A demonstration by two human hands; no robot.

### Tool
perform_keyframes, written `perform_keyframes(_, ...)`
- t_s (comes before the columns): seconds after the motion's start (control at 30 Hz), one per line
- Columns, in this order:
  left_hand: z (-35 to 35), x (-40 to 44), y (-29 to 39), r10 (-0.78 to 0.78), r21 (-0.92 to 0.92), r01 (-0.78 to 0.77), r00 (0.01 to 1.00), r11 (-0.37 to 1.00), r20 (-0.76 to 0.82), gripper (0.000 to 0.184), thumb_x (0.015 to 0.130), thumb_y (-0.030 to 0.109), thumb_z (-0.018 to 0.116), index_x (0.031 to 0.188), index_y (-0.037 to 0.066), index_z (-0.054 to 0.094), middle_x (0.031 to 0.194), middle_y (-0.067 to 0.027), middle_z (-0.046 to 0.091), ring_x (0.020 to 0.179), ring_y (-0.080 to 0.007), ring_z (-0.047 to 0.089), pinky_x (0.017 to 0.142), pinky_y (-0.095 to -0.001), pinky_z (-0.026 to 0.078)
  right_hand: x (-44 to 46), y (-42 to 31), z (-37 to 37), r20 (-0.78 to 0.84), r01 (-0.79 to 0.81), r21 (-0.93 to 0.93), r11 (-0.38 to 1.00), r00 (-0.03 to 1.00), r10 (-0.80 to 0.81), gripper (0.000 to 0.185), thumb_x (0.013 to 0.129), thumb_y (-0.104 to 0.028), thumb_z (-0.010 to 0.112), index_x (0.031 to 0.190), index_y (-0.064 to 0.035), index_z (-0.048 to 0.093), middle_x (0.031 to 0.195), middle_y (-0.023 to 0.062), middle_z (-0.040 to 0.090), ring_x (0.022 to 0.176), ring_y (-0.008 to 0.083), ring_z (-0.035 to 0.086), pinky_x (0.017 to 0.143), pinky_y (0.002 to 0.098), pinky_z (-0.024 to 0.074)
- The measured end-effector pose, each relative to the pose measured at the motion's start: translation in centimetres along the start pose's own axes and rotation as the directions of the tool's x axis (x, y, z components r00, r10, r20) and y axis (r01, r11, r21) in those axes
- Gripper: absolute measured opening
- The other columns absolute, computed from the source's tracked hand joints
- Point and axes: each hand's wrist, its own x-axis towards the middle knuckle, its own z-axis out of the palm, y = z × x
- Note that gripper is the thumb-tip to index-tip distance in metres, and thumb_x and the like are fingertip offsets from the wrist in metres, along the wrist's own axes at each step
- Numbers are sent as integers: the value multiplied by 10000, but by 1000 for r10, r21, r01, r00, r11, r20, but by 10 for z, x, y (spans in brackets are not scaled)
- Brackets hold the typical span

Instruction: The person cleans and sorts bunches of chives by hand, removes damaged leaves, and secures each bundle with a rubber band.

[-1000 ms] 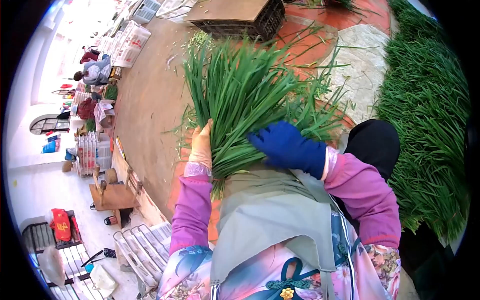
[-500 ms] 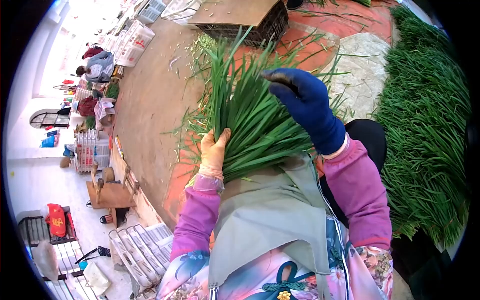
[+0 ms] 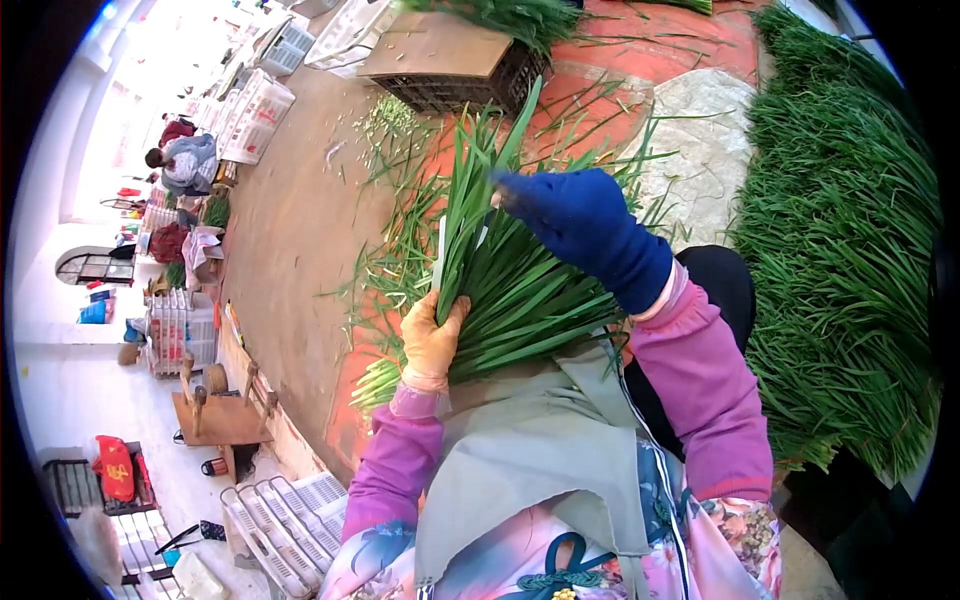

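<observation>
A bunch of garlic chives (image 3: 520,300) lies across my lap, its pale stem ends (image 3: 375,385) pointing to the lower left. Around the stems, my left hand (image 3: 432,335) in a tan glove is closed, thumb on top. My right hand (image 3: 570,215), in a dark blue glove, is over the upper leaves with its fingers drawn together on them; the fingertips are slightly blurred. Between the two hands a narrow whitish strip (image 3: 440,250) shows against the leaves. A grey apron (image 3: 540,450) covers my lap under the bunch.
A long heap of chives (image 3: 840,270) lies at the right. Ahead stands a dark crate (image 3: 460,92) with a board on top and greens on it. Loose leaf scraps litter the red sheet (image 3: 620,120). White crates (image 3: 285,515) and a wooden stool (image 3: 222,418) stand left; a person (image 3: 188,162) sits farther off.
My right hand's thumb and fingers have closed together and moved slightly left and down onto the leaves. The whitish strip and stem ends have come into sight. The view has shifted a little.
</observation>
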Motion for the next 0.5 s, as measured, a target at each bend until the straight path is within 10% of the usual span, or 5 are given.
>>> perform_keyframes(0.13,6,-4,0,57,38,-55,997,998,-48,223,765,56,664,981,8,636,786,-24,655,676,-62,548,654,-215,452,-2,15,9,-276,152,67,986,953,-128,138,857,-78,487,910,-75,614,707,103,615,521,236,574,463,303,435)
perform_keyframes(0.2,8,-8,6,92,190,-87,996,978,-16,241,754,62,674,989,23,638,798,-41,662,684,-70,564,664,-222,457,0,22,-7,-116,-121,846,519,909,400,185,904,-97,437,887,-29,609,611,51,556,440,133,482,433,243,377)
perform_keyframes(0.23,9,-10,13,100,271,-97,995,958,2,268,736,76,688,997,43,639,804,-78,661,699,-118,604,677,-244,468,1,30,-24,-4,-213,870,445,899,437,154,879,-51,450,873,-4,597,653,7,565,516,74,489,466,227,399)
perform_keyframes(0.37,14,-13,8,185,332,-192,981,924,51,311,697,93,708,1000,69,640,802,-116,649,730,-236,636,679,-287,481,12,49,-28,-357,-68,649,757,852,382,167,854,-45,497,966,-57,622,784,42,626,700,146,592,645,258,481)
perform_keyframes(0.5,14,-15,15,259,421,-277,961,864,101,338,681,100,716,1009,86,634,800,-111,645,731,-272,625,665,-309,483,8,52,-43,-317,28,-123,992,946,-66,455,738,-17,551,1154,-202,562,1087,111,564,1011,286,540,818,354,462)
